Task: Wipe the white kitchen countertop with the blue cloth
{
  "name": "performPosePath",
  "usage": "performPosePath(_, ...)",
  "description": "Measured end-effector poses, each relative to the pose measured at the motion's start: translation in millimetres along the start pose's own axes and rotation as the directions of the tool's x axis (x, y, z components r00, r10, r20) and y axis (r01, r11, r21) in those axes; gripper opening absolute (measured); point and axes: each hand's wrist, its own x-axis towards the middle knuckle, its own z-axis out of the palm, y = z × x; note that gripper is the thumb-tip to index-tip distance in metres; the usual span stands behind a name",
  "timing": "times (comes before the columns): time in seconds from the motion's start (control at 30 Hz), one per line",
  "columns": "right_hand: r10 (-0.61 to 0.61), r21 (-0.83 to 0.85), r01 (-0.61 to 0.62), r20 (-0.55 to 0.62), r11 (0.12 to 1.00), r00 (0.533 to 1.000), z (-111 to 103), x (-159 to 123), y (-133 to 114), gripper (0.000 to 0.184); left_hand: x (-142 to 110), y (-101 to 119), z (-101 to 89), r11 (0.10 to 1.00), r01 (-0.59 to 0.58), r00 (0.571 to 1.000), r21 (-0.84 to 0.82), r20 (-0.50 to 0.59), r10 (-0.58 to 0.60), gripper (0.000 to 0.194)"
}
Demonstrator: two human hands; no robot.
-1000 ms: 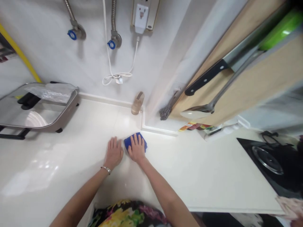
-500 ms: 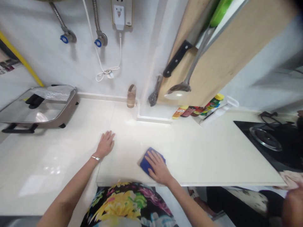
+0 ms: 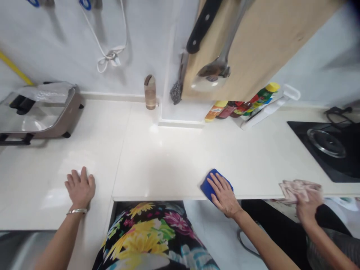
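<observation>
My right hand (image 3: 223, 195) lies flat on a blue cleaning cloth (image 3: 210, 185), pressing it to the white stone countertop (image 3: 163, 165) close to the front edge. My left hand (image 3: 80, 188) rests on the counter further left, fingers spread, touching nothing else. Its wrist wears a silver bangle (image 3: 77, 211). To the right, another person's hand (image 3: 308, 205) holds a crumpled pinkish cloth (image 3: 299, 190) at the counter edge.
A black gas hob (image 3: 326, 144) sits at the right. Condiment bottles (image 3: 233, 110) stand along the back, with a glass bottle (image 3: 150, 92) by the wall. At the left stands a lidded electric pan (image 3: 39, 112). A wooden cutting board (image 3: 247, 41) hangs overhead.
My right hand and the blue cloth have slid rightward along the counter toward the front edge. My left hand has moved left, away from the right hand. The other person's hand has come further into view.
</observation>
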Motion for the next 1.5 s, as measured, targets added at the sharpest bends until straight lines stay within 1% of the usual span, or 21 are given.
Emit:
performPosePath(0.07, 0.013, -0.010, -0.013, 0.010, 1.000, 1.000, -0.4, 4.8, -9.1, 0.074, -2.4, 9.6, 0.1, 0.999, 0.044, 0.994, 0.018, -0.099, -0.043, 0.063)
performPosePath(0.1, 0.013, -0.008, -0.013, 0.016, 1.000, 1.000, -0.6, 8.8, -15.4, 0.075, -2.5, 12.6, 0.1, 0.998, 0.052, 0.991, 0.021, -0.129, -0.049, 0.062)
performPosePath(0.17, -0.012, 0.013, 0.012, 0.036, 1.000, 0.999, -0.6, 20.6, -32.7, 0.077, -1.8, 14.4, 0.2, 0.998, 0.058, 0.989, 0.008, -0.135, -0.056, 0.061)
performPosePath(0.27, -0.086, 0.082, 0.080, 0.076, 0.993, 0.993, -0.2, 48.3, -69.7, 0.077, -0.7, 10.4, 2.5, 0.995, 0.095, 0.985, -0.030, -0.139, -0.099, 0.061)
performPosePath(0.4, -0.163, 0.198, 0.133, 0.144, 0.971, 0.976, 0.9, 91.9, -126.1, 0.078, -1.4, 4.6, 7.5, 0.989, 0.139, 0.983, -0.058, -0.114, -0.145, 0.060)
performPosePath(0.5, -0.213, 0.249, 0.166, 0.172, 0.954, 0.962, 3.7, 117.8, -162.9, 0.079, -3.2, 3.5, 9.6, 0.983, 0.177, 0.980, -0.051, -0.088, -0.181, 0.060)
performPosePath(0.67, -0.326, 0.324, 0.269, 0.138, 0.907, 0.935, 10.6, 150.2, -216.5, 0.081, -6.1, 3.1, 9.8, 0.980, 0.198, 0.977, -0.022, -0.070, -0.199, 0.058)
performPosePath(0.8, -0.424, 0.379, 0.359, 0.101, 0.853, 0.900, 14.6, 179.5, -261.8, 0.081, -8.2, 2.7, 10.6, 0.977, 0.213, 0.975, 0.006, -0.061, -0.212, 0.057)
performPosePath(1.0, -0.531, 0.444, 0.447, 0.078, 0.776, 0.844, 20.0, 221.4, -324.9, 0.081, -10.5, 2.3, 11.1, 0.976, 0.215, 0.977, 0.025, -0.011, -0.215, 0.059)
performPosePath(1.13, -0.597, 0.447, 0.511, 0.067, 0.734, 0.799, 22.5, 241.1, -353.0, 0.078, -11.4, 0.3, 10.2, 0.980, 0.199, 0.980, 0.009, -0.015, -0.199, 0.058)
performPosePath(1.23, -0.608, 0.431, 0.529, 0.060, 0.731, 0.791, 24.1, 251.5, -366.3, 0.077, -12.1, -2.1, 10.1, 0.982, 0.189, 0.982, -0.008, -0.016, -0.189, 0.058)
performPosePath(1.37, -0.624, 0.406, 0.561, 0.028, 0.721, 0.781, 29.0, 254.6, -371.3, 0.072, -15.5, -2.0, 11.5, 0.978, 0.201, 0.979, -0.060, -0.027, -0.202, 0.056)
performPosePath(1.43, -0.624, 0.394, 0.576, -0.010, 0.716, 0.782, 33.9, 252.0, -369.5, 0.070, -17.0, -0.2, 12.3, 0.969, 0.215, 0.975, -0.120, -0.030, -0.220, 0.056)
performPosePath(1.5, -0.614, 0.379, 0.589, -0.065, 0.714, 0.787, 39.9, 249.5, -367.2, 0.069, -17.4, 0.6, 12.0, 0.959, 0.199, 0.979, -0.201, -0.003, -0.203, 0.058)
